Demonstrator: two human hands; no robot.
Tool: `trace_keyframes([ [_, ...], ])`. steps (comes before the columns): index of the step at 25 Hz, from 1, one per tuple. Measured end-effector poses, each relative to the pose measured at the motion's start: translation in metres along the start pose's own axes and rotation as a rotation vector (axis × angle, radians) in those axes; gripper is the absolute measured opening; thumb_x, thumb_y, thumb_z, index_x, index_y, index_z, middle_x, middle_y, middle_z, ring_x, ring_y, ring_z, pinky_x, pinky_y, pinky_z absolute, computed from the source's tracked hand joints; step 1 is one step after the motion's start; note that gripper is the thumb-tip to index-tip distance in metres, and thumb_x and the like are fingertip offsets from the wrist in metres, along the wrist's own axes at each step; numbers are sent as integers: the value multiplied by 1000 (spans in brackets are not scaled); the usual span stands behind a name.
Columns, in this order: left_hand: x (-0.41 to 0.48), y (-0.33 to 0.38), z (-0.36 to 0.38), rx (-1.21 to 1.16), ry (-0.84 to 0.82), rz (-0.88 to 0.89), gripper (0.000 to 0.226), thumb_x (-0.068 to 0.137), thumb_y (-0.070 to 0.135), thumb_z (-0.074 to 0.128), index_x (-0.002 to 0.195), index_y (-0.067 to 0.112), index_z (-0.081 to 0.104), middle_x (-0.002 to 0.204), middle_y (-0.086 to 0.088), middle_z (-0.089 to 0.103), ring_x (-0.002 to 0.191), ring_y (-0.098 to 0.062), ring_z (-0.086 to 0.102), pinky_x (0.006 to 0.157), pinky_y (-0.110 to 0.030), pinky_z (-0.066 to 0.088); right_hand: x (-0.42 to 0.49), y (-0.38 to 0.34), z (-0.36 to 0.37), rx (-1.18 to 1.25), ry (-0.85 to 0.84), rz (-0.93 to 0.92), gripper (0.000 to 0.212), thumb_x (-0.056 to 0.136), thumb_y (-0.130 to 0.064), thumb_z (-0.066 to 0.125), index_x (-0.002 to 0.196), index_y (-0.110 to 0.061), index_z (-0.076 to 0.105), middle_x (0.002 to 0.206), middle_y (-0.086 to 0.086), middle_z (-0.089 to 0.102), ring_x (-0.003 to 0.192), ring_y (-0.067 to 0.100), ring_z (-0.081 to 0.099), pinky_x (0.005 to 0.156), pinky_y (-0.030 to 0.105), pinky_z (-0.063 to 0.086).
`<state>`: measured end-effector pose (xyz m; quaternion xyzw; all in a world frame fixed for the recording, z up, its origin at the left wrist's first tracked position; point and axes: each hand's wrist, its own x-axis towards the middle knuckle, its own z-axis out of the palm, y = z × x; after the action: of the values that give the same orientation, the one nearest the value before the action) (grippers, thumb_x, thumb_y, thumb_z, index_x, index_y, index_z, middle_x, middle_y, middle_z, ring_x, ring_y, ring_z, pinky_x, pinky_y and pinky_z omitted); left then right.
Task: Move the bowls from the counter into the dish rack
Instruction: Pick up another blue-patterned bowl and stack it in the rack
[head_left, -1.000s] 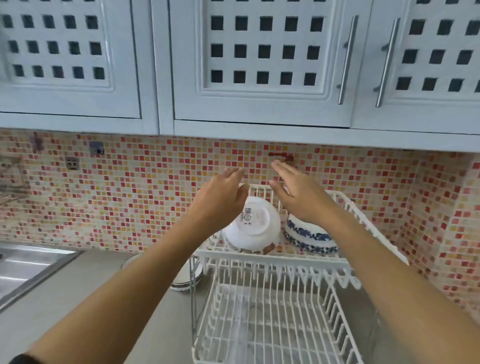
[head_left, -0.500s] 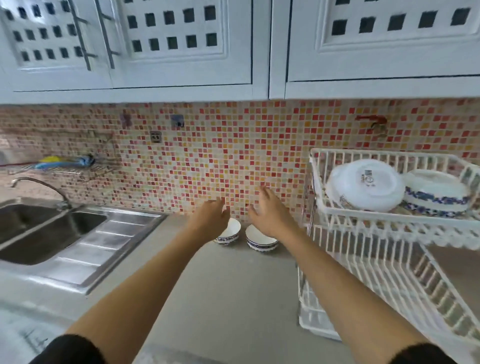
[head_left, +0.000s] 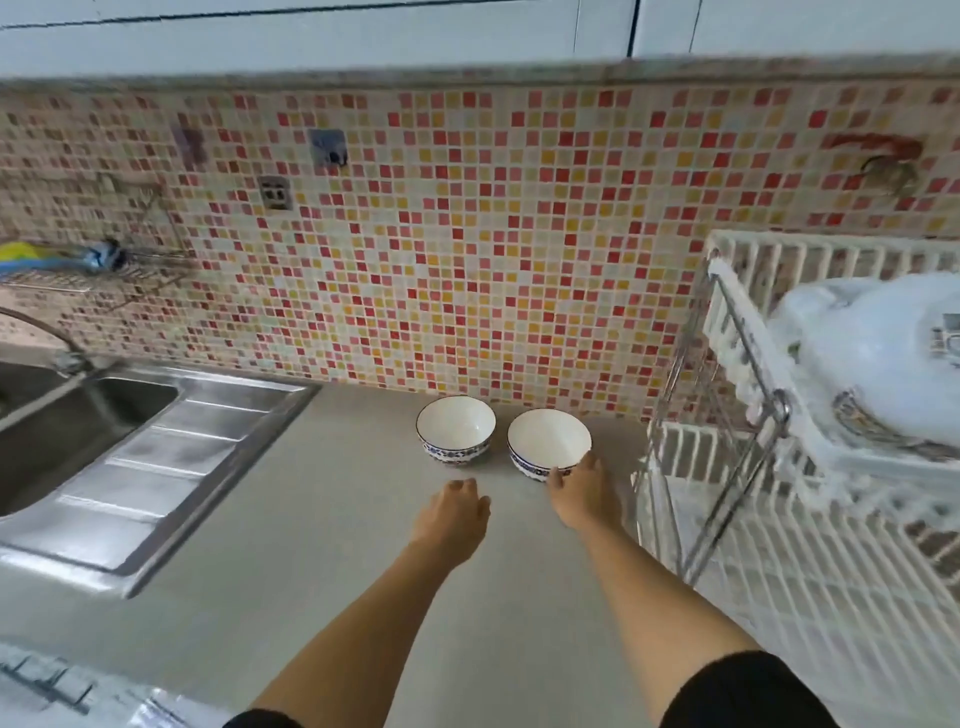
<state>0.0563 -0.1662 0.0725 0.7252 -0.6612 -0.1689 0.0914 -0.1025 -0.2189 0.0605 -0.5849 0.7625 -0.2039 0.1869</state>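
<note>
1. Two white bowls with blue-patterned bands stand upright side by side on the grey tabletop (head_left: 322, 545), at its far edge against the mosaic wall.
2. The left bowl (head_left: 455, 430) is untouched.
3. The left hand (head_left: 451, 519) hovers just near of the left bowl, fingers loosely spread, holding nothing.
4. The right hand (head_left: 584, 493) is open; its fingertips touch the near side of the right bowl (head_left: 548, 447) without gripping it.
5. The white dish rack (head_left: 810, 545) stands at right; its upper tier holds an overturned white dish (head_left: 872, 358).
6. A steel sink (head_left: 124, 452) lies at left.
</note>
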Motion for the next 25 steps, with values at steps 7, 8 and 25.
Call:
trace_keyframes([
  [7,127,18,44,-199,-87,-111,41,98,27,36,116,-5,54,124,-26,58,115,-40,53,93,-41,43,91,15,46,42,56,244,56,92,-45,44,123,1,47,126,21,56,117,36,52,92,39,42],
  [8,138,20,51,-222,-110,-126,43,99,28,35,120,-6,52,126,-26,57,118,-40,51,95,-41,41,101,17,49,41,61,284,57,92,-47,41,122,0,49,124,20,59,116,35,54,91,37,43],
  [25,137,32,59,-309,-37,-213,62,89,-10,36,146,4,15,142,-19,44,125,-34,51,102,-39,44,54,34,71,568,-8,181,27,96,-11,33,109,6,49,96,13,56,83,25,55,59,25,47],
])
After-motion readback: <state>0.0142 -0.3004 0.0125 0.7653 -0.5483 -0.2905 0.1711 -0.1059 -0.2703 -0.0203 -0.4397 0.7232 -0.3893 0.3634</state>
